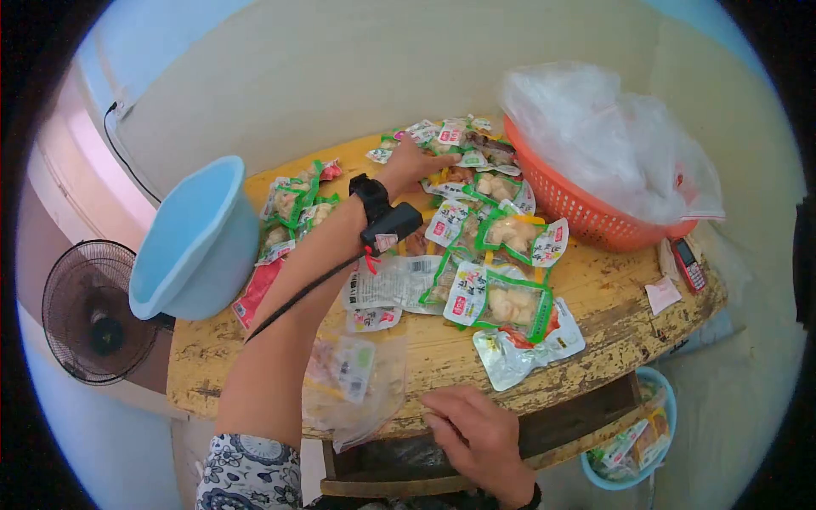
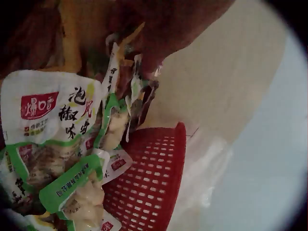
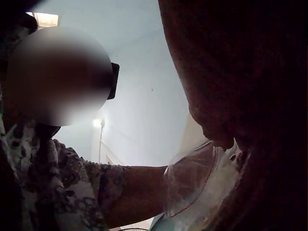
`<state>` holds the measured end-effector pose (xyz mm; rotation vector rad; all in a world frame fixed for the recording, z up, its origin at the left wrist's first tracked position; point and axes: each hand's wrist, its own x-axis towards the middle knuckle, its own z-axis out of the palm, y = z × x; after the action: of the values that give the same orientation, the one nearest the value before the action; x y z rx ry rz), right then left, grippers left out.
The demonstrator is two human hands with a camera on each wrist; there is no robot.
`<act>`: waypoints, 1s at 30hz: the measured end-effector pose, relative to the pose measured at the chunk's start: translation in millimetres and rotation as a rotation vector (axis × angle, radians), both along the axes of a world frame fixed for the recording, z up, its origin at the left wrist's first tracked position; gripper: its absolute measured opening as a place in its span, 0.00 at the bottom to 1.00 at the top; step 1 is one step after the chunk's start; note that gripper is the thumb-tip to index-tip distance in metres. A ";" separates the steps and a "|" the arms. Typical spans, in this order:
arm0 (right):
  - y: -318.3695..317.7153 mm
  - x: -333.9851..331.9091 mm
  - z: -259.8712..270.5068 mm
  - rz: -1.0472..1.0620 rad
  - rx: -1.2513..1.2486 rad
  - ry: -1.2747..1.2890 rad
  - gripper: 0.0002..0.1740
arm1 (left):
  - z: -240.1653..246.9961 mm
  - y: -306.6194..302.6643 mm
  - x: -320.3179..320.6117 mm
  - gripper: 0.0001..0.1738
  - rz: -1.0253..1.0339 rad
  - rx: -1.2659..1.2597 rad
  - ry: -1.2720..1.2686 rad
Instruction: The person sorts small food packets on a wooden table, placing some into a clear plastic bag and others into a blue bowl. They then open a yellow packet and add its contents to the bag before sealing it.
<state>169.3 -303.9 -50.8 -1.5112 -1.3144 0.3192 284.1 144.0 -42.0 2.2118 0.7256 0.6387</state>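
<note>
Many green-and-white snack packets (image 1: pixel 497 293) lie spread over a worn yellow table (image 1: pixel 612 297). My left hand (image 1: pixel 421 161) reaches to the far side and grips one packet (image 2: pixel 118 96) in the pile there, next to the orange basket (image 2: pixel 149 183). My right hand (image 1: pixel 472 433) rests at the table's front edge and pinches the rim of a clear plastic bag (image 1: pixel 357 382) that hangs over the edge with a few packets inside. In the right wrist view the bag's mouth (image 3: pixel 192 183) stands open just below my fingertips.
An orange basket (image 1: pixel 586 212) filled with crumpled plastic bags (image 1: pixel 612 144) stands at the right. A tilted blue basin (image 1: pixel 200 238) is at the left edge, a fan (image 1: pixel 93 310) beyond it. A small phone (image 1: pixel 688 263) lies far right. Below the table sit an open drawer (image 1: pixel 578 425) and a blue bucket (image 1: pixel 633 442).
</note>
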 end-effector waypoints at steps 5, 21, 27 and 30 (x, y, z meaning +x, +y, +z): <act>-0.8 0.5 1.0 0.011 0.008 -0.026 0.13 | 9.1 -32.5 2.4 0.75 0.165 0.236 0.142; -0.4 -4.1 -4.8 -0.023 0.063 -0.064 0.10 | 46.4 -25.6 -57.2 0.23 -0.157 -0.422 -0.160; -1.9 -8.3 -4.3 -0.081 0.002 -0.070 0.09 | 76.5 -68.6 -133.6 0.27 -0.266 -0.633 -0.383; -0.1 -14.2 -2.7 -0.112 -0.030 0.109 0.11 | 92.1 -138.0 -180.7 0.35 -0.306 -0.588 -0.386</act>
<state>155.1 -304.0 -53.6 -1.5638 -1.1398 0.3460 103.5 6.0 50.1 1.5521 0.3082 0.5799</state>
